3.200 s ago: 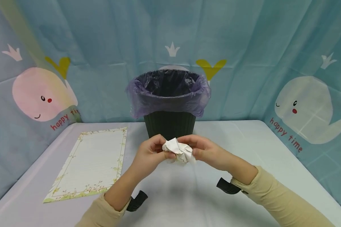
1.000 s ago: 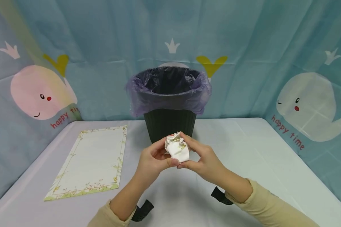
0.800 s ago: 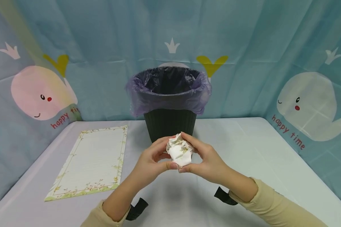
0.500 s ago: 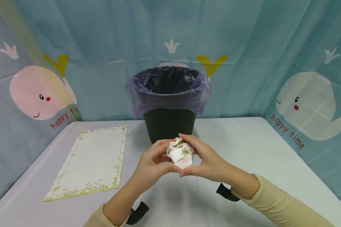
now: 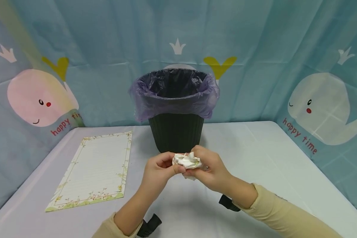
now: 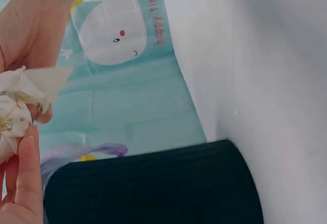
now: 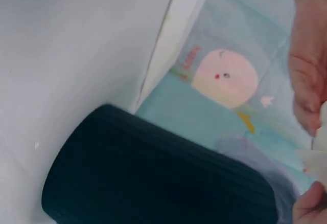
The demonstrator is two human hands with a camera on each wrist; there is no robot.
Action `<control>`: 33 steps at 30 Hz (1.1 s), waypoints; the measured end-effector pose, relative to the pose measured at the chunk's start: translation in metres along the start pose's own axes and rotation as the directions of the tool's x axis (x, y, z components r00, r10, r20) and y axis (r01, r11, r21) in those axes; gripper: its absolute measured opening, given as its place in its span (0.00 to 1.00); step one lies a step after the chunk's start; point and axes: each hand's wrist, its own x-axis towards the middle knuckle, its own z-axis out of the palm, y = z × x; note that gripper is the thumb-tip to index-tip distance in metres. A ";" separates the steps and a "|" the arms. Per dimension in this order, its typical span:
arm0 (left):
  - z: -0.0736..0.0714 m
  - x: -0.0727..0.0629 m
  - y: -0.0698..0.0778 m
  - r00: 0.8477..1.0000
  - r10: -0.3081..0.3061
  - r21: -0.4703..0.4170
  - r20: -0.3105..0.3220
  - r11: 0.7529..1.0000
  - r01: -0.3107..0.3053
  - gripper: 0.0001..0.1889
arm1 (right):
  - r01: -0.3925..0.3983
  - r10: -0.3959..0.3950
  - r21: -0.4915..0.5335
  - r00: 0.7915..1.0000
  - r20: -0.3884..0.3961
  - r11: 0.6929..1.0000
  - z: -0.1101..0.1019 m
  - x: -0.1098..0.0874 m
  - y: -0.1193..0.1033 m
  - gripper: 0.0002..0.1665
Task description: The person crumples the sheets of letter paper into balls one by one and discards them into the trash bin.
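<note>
A crumpled ball of white paper (image 5: 186, 161) with a bit of printed pattern is held between both hands, above the table in front of the bin. My left hand (image 5: 159, 172) grips its left side, thumb in front and fingers behind. From the right, my right hand (image 5: 212, 170) wraps round the other side, its thumb near the left thumb. The left wrist view shows the wrinkled paper (image 6: 13, 109) at the left edge, a loose corner sticking out. In the right wrist view only a sliver of the paper (image 7: 319, 150) shows.
A dark ribbed bin (image 5: 177, 132) with a purple plastic liner (image 5: 174, 105) stands at the table's back, behind the hands. Flat sheets of lined, flower-bordered paper (image 5: 92, 168) lie on the left. Blue printed curtains (image 5: 256, 66) enclose the back and sides of the white table (image 5: 256, 152).
The paper has been turned and pressed flatter and more compact, and the hands have come down slightly. The right fingers now curl more closely round it. Bin and flat paper have stayed put.
</note>
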 end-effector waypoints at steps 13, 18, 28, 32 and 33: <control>0.004 0.008 -0.010 0.986 -0.103 -0.071 0.128 0.991 0.112 0.37 | 0.131 -0.150 -0.568 0.989 0.013 0.813 -0.003 0.003 0.017 0.31; 0.009 0.008 -0.006 0.994 -0.095 -0.047 -0.046 0.995 0.092 0.25 | 0.226 -0.198 -0.552 0.974 0.111 0.803 -0.002 0.006 0.017 0.28; -0.006 0.007 -0.001 0.986 -0.131 -0.052 0.103 0.989 0.137 0.23 | -0.090 0.100 -0.046 0.945 0.310 0.995 -0.042 0.013 0.004 0.38; -0.014 0.008 0.004 0.959 -0.194 -0.040 0.209 0.978 0.206 0.24 | -0.197 0.192 -0.032 0.885 0.423 0.980 -0.046 0.015 -0.002 0.42; -0.014 0.009 0.004 0.955 -0.211 -0.039 0.206 0.974 0.224 0.24 | -0.209 0.203 -0.033 0.880 0.430 0.977 -0.045 0.015 -0.004 0.41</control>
